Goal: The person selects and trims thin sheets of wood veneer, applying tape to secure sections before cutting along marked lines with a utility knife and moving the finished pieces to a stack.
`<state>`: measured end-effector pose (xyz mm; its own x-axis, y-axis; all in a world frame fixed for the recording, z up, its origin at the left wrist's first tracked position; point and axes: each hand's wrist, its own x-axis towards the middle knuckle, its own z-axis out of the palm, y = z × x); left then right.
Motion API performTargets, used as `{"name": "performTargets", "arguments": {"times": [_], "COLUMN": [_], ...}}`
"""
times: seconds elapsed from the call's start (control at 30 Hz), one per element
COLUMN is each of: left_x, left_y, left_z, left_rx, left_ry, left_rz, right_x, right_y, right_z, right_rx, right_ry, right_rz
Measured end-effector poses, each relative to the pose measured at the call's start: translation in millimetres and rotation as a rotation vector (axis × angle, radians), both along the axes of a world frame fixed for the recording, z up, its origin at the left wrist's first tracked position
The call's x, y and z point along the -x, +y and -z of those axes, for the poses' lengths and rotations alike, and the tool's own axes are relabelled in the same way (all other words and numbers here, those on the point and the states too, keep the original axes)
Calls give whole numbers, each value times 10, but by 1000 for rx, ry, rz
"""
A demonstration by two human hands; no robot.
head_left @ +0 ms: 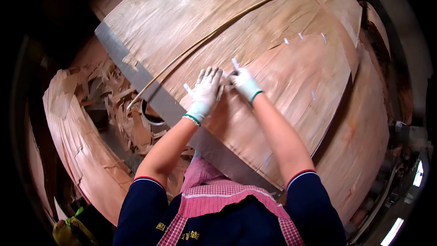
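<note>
My left hand (207, 89), in a white glove with a green cuff, lies flat with its fingers stretched out on a pale wood veneer sheet (282, 82). Just right of it, my right hand (246, 83), gloved alike, has its fingers curled together at the same sheet. A short strip of white tape (235, 63) sticks up from those fingertips. Another white tape piece (187, 88) shows beside my left hand. Farther up, a few small tape pieces (300, 36) sit along the seam with a larger veneer sheet (182, 9).
A long thin wooden strip (200, 41) crosses the veneer and overhangs the grey metal table edge (168, 101). Torn veneer scraps (120, 91) lie to the left, beside a curved stack of veneer (79, 141). More veneer (359, 141) lies at the right, lower than the worktop.
</note>
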<state>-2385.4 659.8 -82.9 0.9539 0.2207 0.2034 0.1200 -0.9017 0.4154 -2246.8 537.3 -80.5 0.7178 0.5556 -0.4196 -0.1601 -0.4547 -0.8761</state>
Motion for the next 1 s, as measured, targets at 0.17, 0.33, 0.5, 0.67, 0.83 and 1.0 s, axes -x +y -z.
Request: {"name": "performTargets", "arguments": {"times": [0.17,0.33,0.5,0.67,0.83,1.0], "left_x": [-192,-490,-595,-339,-319,-552], "left_y": [88,156,361,286,246,301], "left_z": [35,-40,-189,-79,25,-200], "left_rx": [-56,-150,-1,-53,-84,-59], "left_ry": [118,70,-204,43,144,136], "left_rz": [172,44,-120,233,274,286], "right_x": [-172,-581,-253,137,-373,-1306], "right_y": [166,53,-107,-108,-158,-950], "right_z": [-6,-326,-245,15,-80,-427], "right_rx": [457,300,-47,-203,555,351], "right_ry": [-500,-199,243,282,-550,-341], "right_rz": [-309,-346,-170,138,-364,6]}}
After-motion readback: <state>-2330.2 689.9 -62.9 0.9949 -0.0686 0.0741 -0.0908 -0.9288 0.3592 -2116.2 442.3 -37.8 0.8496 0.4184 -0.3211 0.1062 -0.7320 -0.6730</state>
